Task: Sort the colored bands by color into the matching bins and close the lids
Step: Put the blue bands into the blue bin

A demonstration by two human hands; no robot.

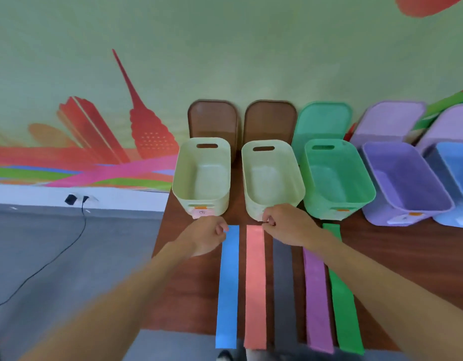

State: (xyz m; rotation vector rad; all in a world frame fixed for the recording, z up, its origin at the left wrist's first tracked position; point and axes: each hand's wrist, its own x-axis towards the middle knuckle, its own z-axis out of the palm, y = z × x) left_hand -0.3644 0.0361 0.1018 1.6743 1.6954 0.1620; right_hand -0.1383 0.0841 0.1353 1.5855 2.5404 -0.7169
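Five long bands lie side by side on the brown table: blue (227, 287), pink (255, 287), dark grey (283, 295), purple (317, 300) and green (345, 308). My left hand (209, 234) is curled, its fingertips pinching the far left corner of the blue band. My right hand (285, 225) pinches at the far right corner of the pink band and hides the far ends of the grey and purple bands. Behind them stand open bins: two cream ones (178, 188) (300, 186), a green one (368, 188), a purple one (444, 201) and a blue one (433, 157).
Lids lean on the wall behind the bins: two brown (212, 118) (269, 118), one green (322, 118), two purple (389, 121). The table's left edge (162, 230) drops to a grey floor with a black cable (55, 256). The bands overhang the near edge.
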